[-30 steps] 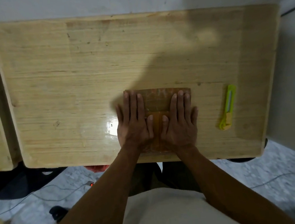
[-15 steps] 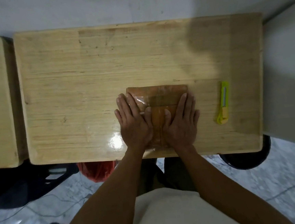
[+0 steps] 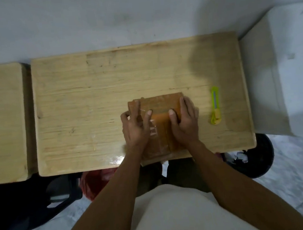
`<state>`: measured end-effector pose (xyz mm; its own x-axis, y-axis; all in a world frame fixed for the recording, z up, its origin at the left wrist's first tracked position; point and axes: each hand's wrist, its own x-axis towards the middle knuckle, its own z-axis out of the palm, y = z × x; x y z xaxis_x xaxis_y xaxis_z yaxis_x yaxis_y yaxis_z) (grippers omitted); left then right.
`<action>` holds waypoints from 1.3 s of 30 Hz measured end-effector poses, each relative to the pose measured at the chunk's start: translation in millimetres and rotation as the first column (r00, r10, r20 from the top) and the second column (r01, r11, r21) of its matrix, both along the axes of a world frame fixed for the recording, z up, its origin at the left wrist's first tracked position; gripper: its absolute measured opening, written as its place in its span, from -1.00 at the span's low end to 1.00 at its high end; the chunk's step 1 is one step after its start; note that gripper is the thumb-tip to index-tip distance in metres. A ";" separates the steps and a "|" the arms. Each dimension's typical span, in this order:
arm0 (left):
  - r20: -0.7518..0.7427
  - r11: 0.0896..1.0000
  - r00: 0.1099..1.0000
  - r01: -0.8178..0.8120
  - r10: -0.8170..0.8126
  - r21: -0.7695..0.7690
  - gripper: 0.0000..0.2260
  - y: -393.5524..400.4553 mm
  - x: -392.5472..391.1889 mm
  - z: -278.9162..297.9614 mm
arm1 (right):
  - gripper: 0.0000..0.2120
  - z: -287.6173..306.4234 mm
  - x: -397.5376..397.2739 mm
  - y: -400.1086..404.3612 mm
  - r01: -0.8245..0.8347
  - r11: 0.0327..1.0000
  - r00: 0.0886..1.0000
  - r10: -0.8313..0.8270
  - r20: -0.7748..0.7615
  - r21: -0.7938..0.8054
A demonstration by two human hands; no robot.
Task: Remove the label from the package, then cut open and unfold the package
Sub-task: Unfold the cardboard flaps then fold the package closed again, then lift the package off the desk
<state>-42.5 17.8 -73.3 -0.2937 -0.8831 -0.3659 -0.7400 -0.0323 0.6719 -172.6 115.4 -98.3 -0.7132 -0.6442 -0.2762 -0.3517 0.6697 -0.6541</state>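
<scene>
Head view | package [image 3: 160, 112] flat at table [image 3: 90, 94] near edge | left hand [image 3: 136, 128] and right hand [image 3: 184, 123] gripping its sides, steadying for label removal | cutter [image 3: 215, 107] parked right, untouched

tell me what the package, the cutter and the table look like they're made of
Package: brown cardboard or paper, apparently under clear glossy tape or film, judging by shiny crinkled patches.
Cutter: bright yellow-green plastic body, matte; a pale strip down its slot, probably the blade.
Table: light wood with visible grain, varnished, given the glare near its front edge.
</scene>
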 end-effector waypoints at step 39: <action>-0.028 0.459 0.459 0.888 -0.888 -0.006 -0.45 355.3 -189.8 88.9 | -0.35 105.0 -59.0 447.2 0.811 0.581 0.582 -0.794 0.175 -0.063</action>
<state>-232.3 373.1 15.7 -0.9258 -0.1368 -0.3525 -0.3563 0.6276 0.6922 -231.6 562.6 6.6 -0.9237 0.1424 -0.3555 0.3724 0.5512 -0.7467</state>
